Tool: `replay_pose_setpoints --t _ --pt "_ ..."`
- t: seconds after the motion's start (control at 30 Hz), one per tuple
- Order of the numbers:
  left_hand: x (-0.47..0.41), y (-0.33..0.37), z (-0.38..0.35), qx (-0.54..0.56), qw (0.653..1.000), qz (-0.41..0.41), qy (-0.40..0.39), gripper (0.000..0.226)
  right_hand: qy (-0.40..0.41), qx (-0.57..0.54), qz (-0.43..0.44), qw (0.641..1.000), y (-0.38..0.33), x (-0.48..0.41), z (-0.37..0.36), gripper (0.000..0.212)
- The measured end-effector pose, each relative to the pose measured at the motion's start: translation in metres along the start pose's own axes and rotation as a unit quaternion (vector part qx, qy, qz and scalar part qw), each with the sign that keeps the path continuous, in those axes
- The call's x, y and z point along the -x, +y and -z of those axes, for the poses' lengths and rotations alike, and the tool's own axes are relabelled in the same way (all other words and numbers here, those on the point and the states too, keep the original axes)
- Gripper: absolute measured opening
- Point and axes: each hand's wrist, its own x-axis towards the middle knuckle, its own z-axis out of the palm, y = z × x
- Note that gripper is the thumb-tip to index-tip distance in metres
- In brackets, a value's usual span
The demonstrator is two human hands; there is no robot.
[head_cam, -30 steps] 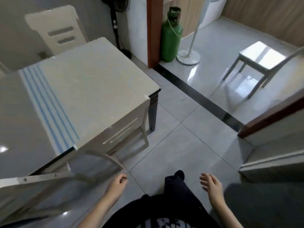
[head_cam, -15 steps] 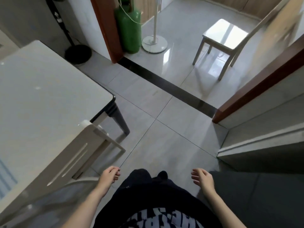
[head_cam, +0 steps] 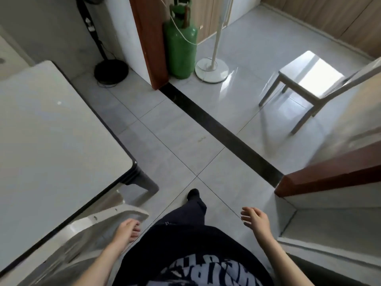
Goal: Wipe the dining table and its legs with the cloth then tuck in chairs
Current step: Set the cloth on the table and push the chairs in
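The pale dining table (head_cam: 51, 141) with a dark rim fills the left of the head view; one dark leg (head_cam: 147, 182) shows under its near corner. A white chair (head_cam: 99, 226) is pushed against the table's near side, its backrest top by my left hand (head_cam: 126, 229), whose fingers are loosely curled and hold nothing. My right hand (head_cam: 255, 218) hangs open over the floor, empty. A second white chair (head_cam: 309, 77) stands apart on the tiles at the far right. No cloth is in view.
A green gas cylinder (head_cam: 180, 44) and a white fan stand (head_cam: 212, 69) sit by a brown door frame (head_cam: 148, 42). A black fan base (head_cam: 111, 72) lies behind the table. A dark threshold strip (head_cam: 222, 133) crosses the floor. A wall corner (head_cam: 329, 178) stands at right.
My view has swung right and forward along the table's near corner. The far chair has come nearer in view. Both hands stay low and empty.
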Motion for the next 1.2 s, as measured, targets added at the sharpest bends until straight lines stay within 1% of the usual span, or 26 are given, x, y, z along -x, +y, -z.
replay_pose_setpoints --t 0.1,0.2,0.27,0.33,0.43,0.57,0.63,0.73,0.83,0.9,1.07,1.2 --pt "-0.028 0.067 -0.026 -0.027 0.999 0.001 -0.036 0.016 0.029 -0.009 -0.012 0.999 -0.048 -0.028 0.008 0.018" --pt "-0.053 0.137 -0.051 -0.046 0.996 -0.034 -0.062 0.019 0.037 -0.005 -0.005 0.999 -0.093 -0.058 0.012 0.02" --pt "-0.061 0.181 -0.064 -0.056 0.995 -0.062 -0.063 0.02 0.041 0.012 -0.004 0.999 -0.119 -0.077 0.013 0.02" --pt "-0.072 0.214 -0.073 -0.05 0.994 -0.068 -0.072 0.021 0.041 0.023 -0.01 0.999 -0.142 -0.1 0.01 0.021" --pt "-0.097 0.25 -0.083 0.0 0.997 -0.047 -0.068 0.024 0.028 0.034 -0.016 0.999 -0.187 -0.142 -0.001 0.021" --pt "-0.114 0.283 -0.09 0.059 0.998 -0.001 -0.028 0.021 -0.015 0.08 -0.001 0.997 -0.255 -0.212 -0.031 0.017" --pt "-0.121 0.301 -0.091 0.095 0.995 0.024 0.0 0.019 -0.045 0.1 0.01 0.994 -0.301 -0.252 -0.059 0.016" --pt "-0.115 0.325 -0.089 0.173 0.983 0.034 0.049 0.018 -0.092 0.149 0.023 0.984 -0.372 -0.302 -0.109 0.015" --pt "-0.11 0.338 -0.09 0.226 0.968 0.048 0.096 0.019 -0.154 0.22 0.05 0.962 -0.431 -0.334 -0.165 0.014" --pt "-0.113 0.339 -0.09 0.284 0.946 0.094 0.121 0.022 -0.187 0.266 0.069 0.943 -0.466 -0.348 -0.203 0.014" --pt "-0.119 0.349 -0.087 0.353 0.909 0.153 0.163 0.022 -0.268 0.339 0.102 0.896 -0.527 -0.371 -0.299 0.016" --pt "-0.154 0.373 -0.057 0.392 0.888 0.156 0.184 0.021 -0.283 0.362 0.105 0.882 -0.557 -0.387 -0.374 0.017"
